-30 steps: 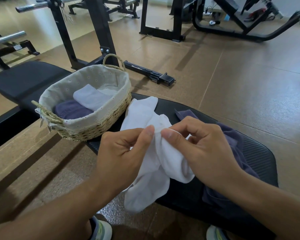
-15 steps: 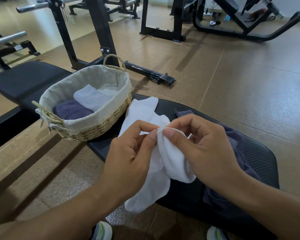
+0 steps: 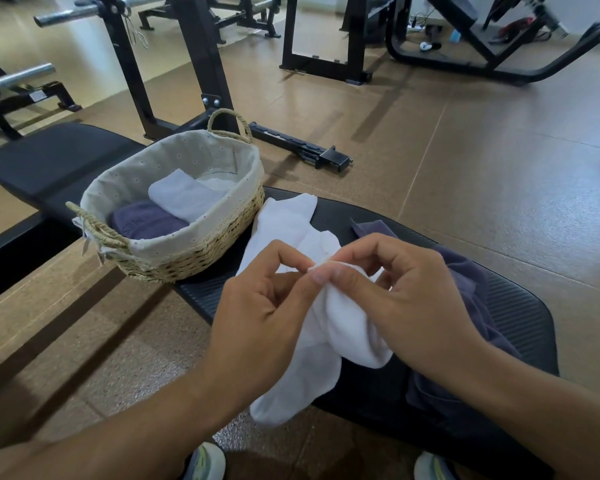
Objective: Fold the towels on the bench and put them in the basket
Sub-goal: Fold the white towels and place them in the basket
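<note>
A: Far left first. Basket (image 3: 201, 244) parked on the black surface (image 3: 520, 306), same spot as a second ago. Inside: folded purple towel (image 3: 146, 221), folded white towel (image 3: 181, 197) leaning on it

B: So two done. Middle?

A: Left hand (image 3: 257, 317) up from a second ago, closer in, thumb and forefinger pinching an edge of the loose white towel (image 3: 326, 341). Right hand (image 3: 416, 306) pinching the same edge, tips almost touching the left's. Towel raised slightly, bunched, draped over the near edge of the surface, far end lying just beside the basket

B: Meaning?

A: Likely hunting a corner or hem, getting ready to spread it. No fold made yet, by the look of it

B: Right side?

A: Crumpled purple towel (image 3: 471, 271) on the surface, partly under the right wrist, unmoved. Two towels left to fold
</note>
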Demonstrator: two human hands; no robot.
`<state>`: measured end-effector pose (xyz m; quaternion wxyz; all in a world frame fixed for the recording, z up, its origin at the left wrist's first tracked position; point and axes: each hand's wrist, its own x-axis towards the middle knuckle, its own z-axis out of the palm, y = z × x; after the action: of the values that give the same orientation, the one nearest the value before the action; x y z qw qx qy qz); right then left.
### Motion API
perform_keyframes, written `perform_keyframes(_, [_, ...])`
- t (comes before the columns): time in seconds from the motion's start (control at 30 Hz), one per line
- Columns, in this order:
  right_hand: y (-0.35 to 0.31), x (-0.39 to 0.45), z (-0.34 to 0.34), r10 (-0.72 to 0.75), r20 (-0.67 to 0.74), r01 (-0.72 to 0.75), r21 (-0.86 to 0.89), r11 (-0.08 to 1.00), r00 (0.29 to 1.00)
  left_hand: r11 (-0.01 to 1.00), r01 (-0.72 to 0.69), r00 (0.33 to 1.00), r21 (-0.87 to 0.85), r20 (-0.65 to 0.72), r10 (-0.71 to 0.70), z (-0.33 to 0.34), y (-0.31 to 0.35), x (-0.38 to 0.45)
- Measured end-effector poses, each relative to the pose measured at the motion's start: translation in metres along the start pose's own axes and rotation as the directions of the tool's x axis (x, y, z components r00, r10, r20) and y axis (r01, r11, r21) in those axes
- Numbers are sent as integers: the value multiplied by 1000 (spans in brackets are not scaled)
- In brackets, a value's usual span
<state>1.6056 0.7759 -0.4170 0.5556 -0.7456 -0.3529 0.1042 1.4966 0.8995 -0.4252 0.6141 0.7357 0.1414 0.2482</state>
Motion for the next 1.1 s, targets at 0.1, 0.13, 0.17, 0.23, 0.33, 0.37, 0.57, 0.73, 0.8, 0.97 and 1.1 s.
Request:
perform_keyframes(0.1, [3,9,-15,-22,127,39,-136,990,992,998,-14,999,55,-39,16,-2,-3,1])
perform_keyframes(0.13, [7,14,-23,-41,140,68,-194,979,989,997,-16,998,69,-56,20,-3,-3,2])
perform_keyframes(0.17, [12,19,-31,-49,134,82,-254,964,990,997,-20,997,69,-74,25,-5,-4,3])
perform_keyframes(0.23, [28,29,-46,-45,125,91,-392,915,991,999,-3,996,53,-91,7,-7,-3,6])
perform_keyframes(0.33, [53,39,-57,7,241,141,-588,796,971,990,87,996,114,5,-88,-10,-5,8])
perform_keyframes(0.37, [59,41,-57,37,295,161,-618,769,955,974,119,990,192,46,-130,-11,-5,7])
perform_keyframes(0.57, [66,48,-56,117,452,241,-657,714,884,614,-28,982,788,138,-132,-31,-15,13])
perform_keyframes(0.73, [73,53,-53,95,456,270,-669,693,885,507,4,980,862,98,-175,-41,-19,18])
perform_keyframes(0.8, [78,54,-54,125,499,323,-711,625,858,459,5,976,889,96,-197,-42,-20,19])
perform_keyframes(0.97, [83,61,-62,47,475,363,-729,580,879,431,-32,975,902,124,-187,-37,-20,17])
perform_keyframes(1.1, [81,61,-68,-95,406,347,-609,713,909,450,32,991,893,29,-128,-42,-20,24])
